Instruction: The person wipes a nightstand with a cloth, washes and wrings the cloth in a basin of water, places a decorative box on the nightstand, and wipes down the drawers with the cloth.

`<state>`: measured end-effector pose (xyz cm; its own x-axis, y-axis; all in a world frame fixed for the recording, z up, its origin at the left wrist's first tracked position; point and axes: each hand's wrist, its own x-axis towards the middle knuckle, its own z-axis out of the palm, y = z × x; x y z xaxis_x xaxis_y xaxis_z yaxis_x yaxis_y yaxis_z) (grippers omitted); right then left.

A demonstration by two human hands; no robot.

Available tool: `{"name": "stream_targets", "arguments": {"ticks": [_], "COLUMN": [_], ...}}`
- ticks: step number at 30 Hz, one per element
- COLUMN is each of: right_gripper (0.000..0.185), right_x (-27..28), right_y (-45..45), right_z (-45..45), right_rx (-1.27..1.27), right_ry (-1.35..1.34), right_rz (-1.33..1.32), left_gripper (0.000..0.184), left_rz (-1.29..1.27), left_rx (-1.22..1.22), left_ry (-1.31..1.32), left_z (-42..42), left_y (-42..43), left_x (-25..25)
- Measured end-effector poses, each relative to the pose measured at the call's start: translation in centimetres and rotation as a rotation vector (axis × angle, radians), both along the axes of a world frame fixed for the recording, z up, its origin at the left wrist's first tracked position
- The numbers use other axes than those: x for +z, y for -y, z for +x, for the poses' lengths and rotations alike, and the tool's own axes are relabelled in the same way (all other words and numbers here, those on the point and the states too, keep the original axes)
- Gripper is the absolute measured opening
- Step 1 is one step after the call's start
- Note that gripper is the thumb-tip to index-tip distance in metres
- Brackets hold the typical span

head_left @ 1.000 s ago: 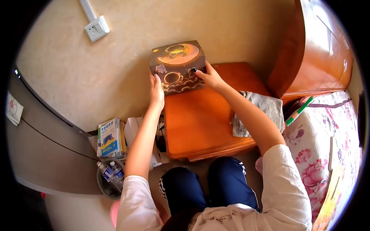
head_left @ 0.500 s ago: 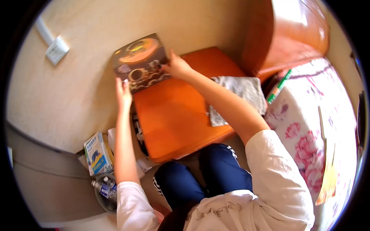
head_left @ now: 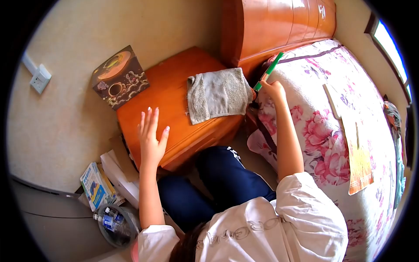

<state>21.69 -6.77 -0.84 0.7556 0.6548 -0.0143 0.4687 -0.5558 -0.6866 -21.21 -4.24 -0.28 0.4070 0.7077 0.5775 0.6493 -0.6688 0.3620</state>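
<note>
While palm-down, left hand (thumb out)

Surface: open strip between box and cloth, running front to back. Box: bulky, far left corner, bars passage toward the wall. Cloth: flat, right part; passable above. Headboard: tall, closes off back right. Left hand: near left edge, gap before box. Right hand: crowds near end of green stick.
</note>
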Motion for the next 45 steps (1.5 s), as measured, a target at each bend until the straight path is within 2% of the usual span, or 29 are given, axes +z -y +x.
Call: {"name": "stream_targets", "arguments": {"ticks": [1, 2, 5, 7, 9, 12, 13, 15, 18, 21, 22, 23, 24, 25, 27, 28, 31, 35, 37, 39, 41, 43, 45], "right_gripper": [0.043, 0.032, 0.021, 0.015, 0.02, 0.031, 0.026, 0.022, 0.019, 0.019, 0.019, 0.02, 0.018, 0.017, 0.012, 0.01, 0.009, 0.009, 0.009, 0.008, 0.007, 0.007, 0.009], "right_x": [-0.2, -0.9, -3.5, -2.6, -3.3, 1.0, 2.2, 2.3, 3.9, 6.9, 10.2, 8.2, 8.4, 8.6, 8.3, 8.1, 7.1, 6.4, 5.9, 5.3, 4.5, 3.7, 2.3], "right_y": [-0.2, -0.4, -1.8, -1.3, -1.3, 2.8, 4.5, 6.3, 5.8, 2.9, 3.0, 0.0, -2.1, -3.8, -6.5, -7.8, -11.5, -15.3, -17.5, -20.1, -23.0, -25.5, -27.4], "right_z": [0.2, 0.0, 0.9, 0.0, 1.3, -3.6, -5.4, -4.7, -3.9, -3.7, -5.9, -3.5, -3.2, -3.3, -4.4, -4.9, -6.0, -7.8, -8.1, -8.3, -7.8, -6.8, -5.8], "right_rx": [0.125, 0.132, 0.236, 0.171, 0.299, 0.371, 0.406, 0.593, 0.671, 1.028, 0.805, 0.958, 1.02, 1.081, 1.037, 1.014, 0.866, 0.675, 0.613, 0.545, 0.433, 0.327, 0.22], "right_ry": [-0.231, -0.346, -0.595, -0.837, -0.903, -0.646, -0.59, -0.552, -0.418, -0.287, -0.361, -0.342, -0.444, -0.544, -0.698, -0.775, -0.786, -0.882, -0.916, -0.916, -0.902, -0.899, -0.913], "right_rz": [0.03, 0.165, 0.447, 0.545, 0.701, 0.88, 0.914, 0.702, 0.423, 0.243, 0.024, 0.087, 0.088, 0.09, 0.168, 0.208, 0.326, 0.406, 0.42, 0.406, 0.433, 0.462, 0.477], "left_gripper": [0.056, 0.056, 0.056, 0.055, 0.055, 0.051, 0.05, 0.056, 0.064, 0.07, 0.071, 0.072, 0.069, 0.066, 0.06, 0.051, 0.044, 0.032, 0.026, 0.025, 0.029, 0.054, 0.061], "left_rz": [0.004, 0.004, 0.003, 0.006, -0.003, -0.023, -0.03, -0.02, 0.063, 0.243, 0.272, 0.299, 0.355, 0.187, -0.139, -0.356, -0.912, -0.802, -0.818, -0.801, -0.803, -0.728, -0.347], "left_rx": [-0.007, -0.013, -0.031, -0.036, -0.034, -0.039, -0.043, -0.101, -0.121, -0.045, -0.009, 0.028, 0.025, -0.03, -0.142, -0.256, -0.246, -0.188, -0.077, 0.008, -0.02, -0.045, 0.1], "left_ry": [-0.007, -0.014, -0.021, -0.026, -0.014, 0.028, 0.046, 0.114, 0.21, 0.135, 0.063, -0.008, -0.067, -0.091, -0.132, 0.051, 0.491, 0.549, 0.772, 0.869, 0.926, 1.062, 0.947], "left_z": [0.3, 0.6, 0.9, 0.9, 0.7, 0.7, 0.7, 0.8, 1.0, 1.0, 1.0, 1.1, 1.2, 1.0, 0.2, 0.0, -1.1, -2.7, -2.8, -2.0, -0.2, 2.6, 5.5], "left_y": [0.3, 0.6, 1.2, 1.7, 1.8, 2.1, 2.1, 1.9, 1.5, -0.3, -1.0, -1.7, -2.3, -2.4, -3.3, -3.8, -4.6, -6.0, -7.7, -9.8, -11.8, -13.2, -14.9], "left_x": [0.2, 0.5, 0.8, 0.9, 0.6, 0.7, 0.8, 0.9, 2.0, 3.2, 3.6, 3.8, 3.9, 3.5, 2.1, 1.5, 1.3, 1.3, 1.6, 1.6, 1.5, 1.8, 1.1]}}
